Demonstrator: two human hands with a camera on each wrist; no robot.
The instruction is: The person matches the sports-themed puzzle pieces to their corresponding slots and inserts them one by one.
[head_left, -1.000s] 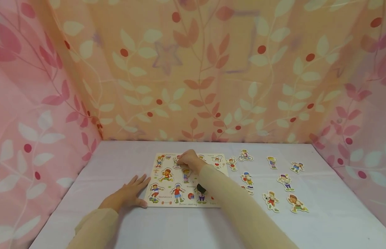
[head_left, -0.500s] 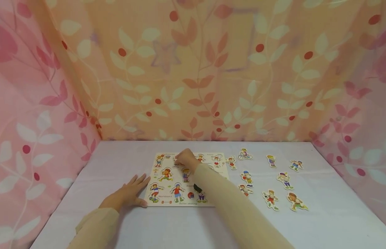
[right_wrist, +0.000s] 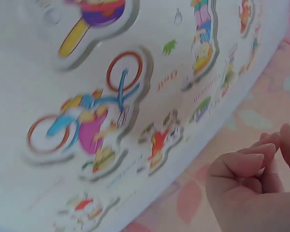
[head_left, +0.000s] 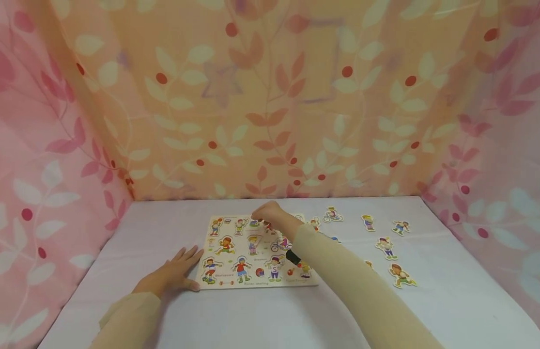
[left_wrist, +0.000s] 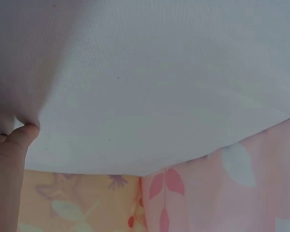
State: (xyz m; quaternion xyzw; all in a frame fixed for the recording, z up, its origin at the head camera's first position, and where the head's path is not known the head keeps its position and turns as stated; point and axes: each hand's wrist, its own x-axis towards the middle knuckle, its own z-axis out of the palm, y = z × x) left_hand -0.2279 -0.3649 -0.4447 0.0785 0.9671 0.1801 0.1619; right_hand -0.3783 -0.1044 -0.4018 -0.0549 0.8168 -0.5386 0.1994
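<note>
A wooden sports puzzle board (head_left: 235,287) lies on the white-covered table, bearing several figures and recesses. My left hand (head_left: 177,271) rests with spread fingers at its left edge; in the left wrist view, only part of that hand (left_wrist: 12,150) shows. Over the board's far edge hovers my right hand (head_left: 275,216), its fingers loosely curled. Nothing shows between the fingers of that hand (right_wrist: 253,176) in the right wrist view. Left of it, a figure piece (head_left: 240,226) sits in the top row. A printed cyclist (right_wrist: 94,118) appears on the board below the right wrist.
Several loose figure pieces lie right of the board, among them a cyclist piece (head_left: 332,214), a purple-capped figure (head_left: 386,248) and a runner (head_left: 401,276). The right sleeve (head_left: 352,286) hides others. Patterned curtains (head_left: 270,121) enclose the back and sides.
My right hand has let go of the top-row figure piece and moved up and to the right. The left hand stays at the board's edge. The head view has shifted slightly.
</note>
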